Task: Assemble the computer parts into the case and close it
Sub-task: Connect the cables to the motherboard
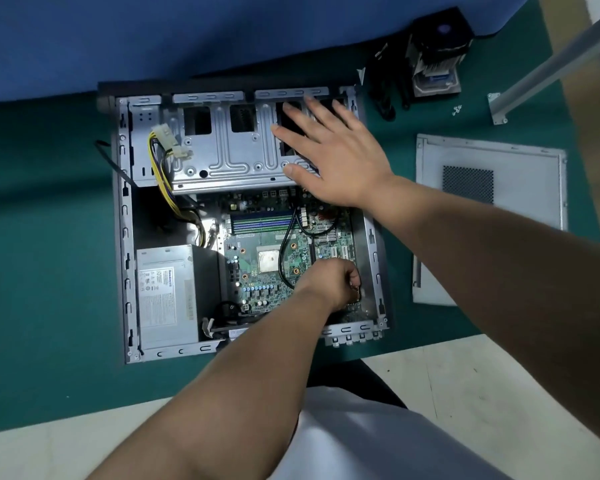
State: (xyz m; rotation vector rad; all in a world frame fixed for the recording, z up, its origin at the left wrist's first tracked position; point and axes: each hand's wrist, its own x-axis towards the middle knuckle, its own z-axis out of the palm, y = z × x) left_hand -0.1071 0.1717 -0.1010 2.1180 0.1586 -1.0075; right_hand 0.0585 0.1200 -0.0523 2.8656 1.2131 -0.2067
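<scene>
Right hand: fingers spread flat, pressing on drive cage at far end of open case. Left hand: curled, pinching something small and unclear, over motherboard near case's right wall. Side panel: flat, right of case.

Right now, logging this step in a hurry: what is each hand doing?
Left hand: fingers curled low at the motherboard; whether it grips anything cannot be told.
Right hand: open, fingers spread flat over the drive cage.
</scene>
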